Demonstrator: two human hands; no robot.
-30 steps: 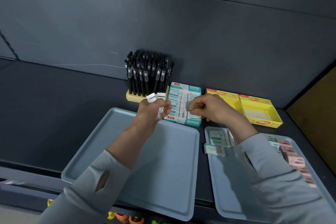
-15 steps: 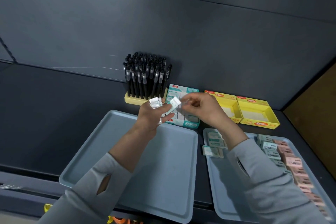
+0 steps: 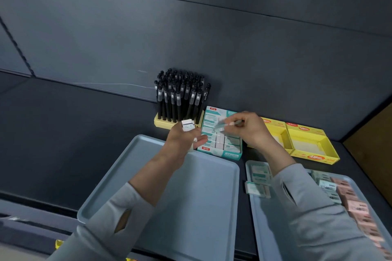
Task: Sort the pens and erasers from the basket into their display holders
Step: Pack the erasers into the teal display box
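The right hand [image 3: 254,131] pinches one eraser [image 3: 220,126] between thumb and fingertips, the other fingers curled in. The eraser is blurred and sits just above the far rows of the teal box [image 3: 230,154]; I cannot tell whether it touches them. The box is packed with rows of wrapped erasers.

The left hand [image 3: 182,142], just left of the box, grips a small stack [image 3: 188,126] of white erasers, which sticks up from its curled fingers; the thumb points right toward the box.

Left of the box and touching it stands a yellow holder [image 3: 163,123] full of upright black pens [image 3: 180,95]. Right of the box lie two open yellow boxes, the left one [image 3: 275,131] partly behind the right hand, the right one [image 3: 314,155] beside it.

Near the person are two grey-blue trays side by side. The left tray [image 3: 201,197] lies under the left forearm. The right tray [image 3: 269,235] holds teal-wrapped erasers [image 3: 259,172] at its far left corner, one of them [image 3: 257,189] on the tray's left rim. A row of pink erasers [image 3: 350,199] runs along the right side, with more teal ones [image 3: 326,184] next to it. All rests on a dark shelf [image 3: 74,133]. Both arms wear grey sleeves.
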